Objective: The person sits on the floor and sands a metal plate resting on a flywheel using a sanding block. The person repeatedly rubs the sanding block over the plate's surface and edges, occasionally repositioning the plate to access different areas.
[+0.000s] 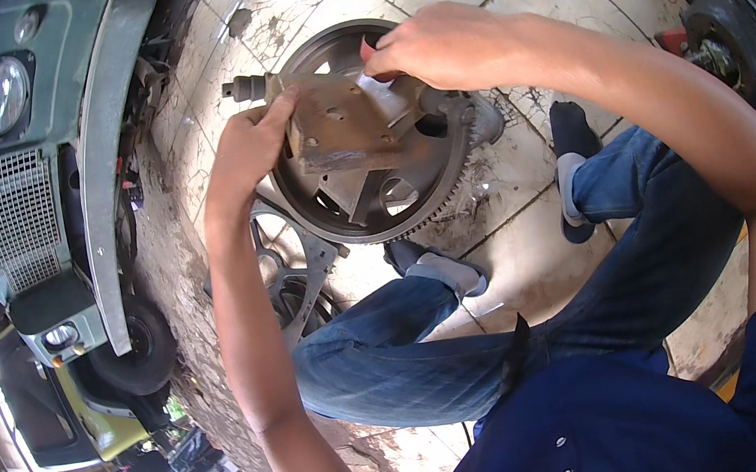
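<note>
A rusty brown metal bracket [336, 129], flat-topped with a few holes, lies across a large dark toothed flywheel [379, 228] on the floor. My left hand [248, 150] grips its left edge, thumb on top and the other fingers mostly out of sight. At the bracket's far right corner, my right hand [427, 48] is closed on a small thin piece [367, 48] with a reddish face, perhaps sandpaper; my fingers cover most of it. Just below those fingers the bracket has a pale, shiny patch.
A second spoked metal wheel [288, 260] lies near my left forearm. My feet, in dark slippers [573, 131], rest on the cracked tile floor [538, 245]. A grey-green vehicle front [17, 174] stands at left. Dark machine parts [729, 47] sit at far right.
</note>
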{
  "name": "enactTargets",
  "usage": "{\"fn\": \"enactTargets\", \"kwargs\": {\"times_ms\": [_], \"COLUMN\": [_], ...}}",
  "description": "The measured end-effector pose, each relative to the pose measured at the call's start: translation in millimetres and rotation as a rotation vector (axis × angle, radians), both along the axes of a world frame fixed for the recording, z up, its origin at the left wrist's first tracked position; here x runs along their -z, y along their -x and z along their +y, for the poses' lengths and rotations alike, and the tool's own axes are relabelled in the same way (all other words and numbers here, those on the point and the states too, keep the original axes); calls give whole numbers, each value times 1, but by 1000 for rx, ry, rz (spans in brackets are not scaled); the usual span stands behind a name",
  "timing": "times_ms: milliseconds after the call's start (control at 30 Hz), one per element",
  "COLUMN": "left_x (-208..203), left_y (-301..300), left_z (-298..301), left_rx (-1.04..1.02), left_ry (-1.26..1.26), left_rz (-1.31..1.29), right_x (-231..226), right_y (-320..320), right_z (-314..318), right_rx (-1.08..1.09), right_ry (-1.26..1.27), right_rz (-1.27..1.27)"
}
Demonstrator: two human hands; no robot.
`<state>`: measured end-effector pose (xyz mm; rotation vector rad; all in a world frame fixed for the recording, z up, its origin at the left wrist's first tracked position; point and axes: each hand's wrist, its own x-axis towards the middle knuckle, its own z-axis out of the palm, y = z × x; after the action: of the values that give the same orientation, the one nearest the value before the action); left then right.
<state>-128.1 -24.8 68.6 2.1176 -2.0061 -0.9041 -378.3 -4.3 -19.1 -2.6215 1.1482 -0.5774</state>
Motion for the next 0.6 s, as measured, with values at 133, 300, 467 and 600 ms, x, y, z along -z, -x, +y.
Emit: {"fn": "enactTargets", "kwargs": {"times_ms": [133, 300, 467, 600], "left_x": [5, -11, -4, -4], "left_y": [2, 28, 31, 32], "left_z": [-15, -17, -12, -17], "left_rx": [78, 108, 106, 100], "left_ry": [64, -16, 69, 24], "left_rz": [-136, -184, -121, -138], "right_x": [-4, -9, -10, -3], "right_y": [10, 19, 15, 15], "right_z": [-6, -9, -6, -8], "right_rx": [110, 180, 171, 136], "right_ry": [-48, -75, -56, -29], "right_rz": [21, -39, -40, -45]}}
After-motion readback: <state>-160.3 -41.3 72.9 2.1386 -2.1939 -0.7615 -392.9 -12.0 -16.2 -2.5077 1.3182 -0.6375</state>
